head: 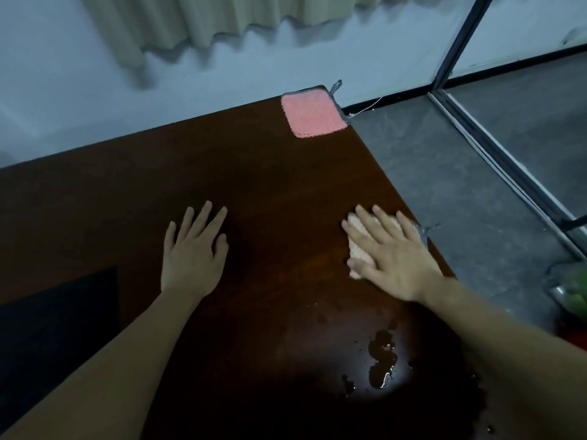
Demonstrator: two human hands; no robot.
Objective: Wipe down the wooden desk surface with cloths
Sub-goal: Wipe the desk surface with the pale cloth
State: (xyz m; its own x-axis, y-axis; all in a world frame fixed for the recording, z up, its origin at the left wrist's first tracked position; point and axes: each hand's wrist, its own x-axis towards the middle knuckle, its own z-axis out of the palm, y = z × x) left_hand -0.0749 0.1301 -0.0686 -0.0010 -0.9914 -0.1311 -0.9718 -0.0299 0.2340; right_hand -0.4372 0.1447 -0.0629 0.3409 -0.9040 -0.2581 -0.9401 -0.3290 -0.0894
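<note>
Left hand: we rest it flat on the desk, fingers straight, likely bracing.
Spare cloth: parked at the far corner.
Right hand: fingers spread, pressing a cloth flat near the right edge.
Spill: nearer us, not yet wiped.

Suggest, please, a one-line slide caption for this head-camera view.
Right hand presses a cloth flat on the wooden desk; left hand rests open; spilled liquid remains nearby.
</note>
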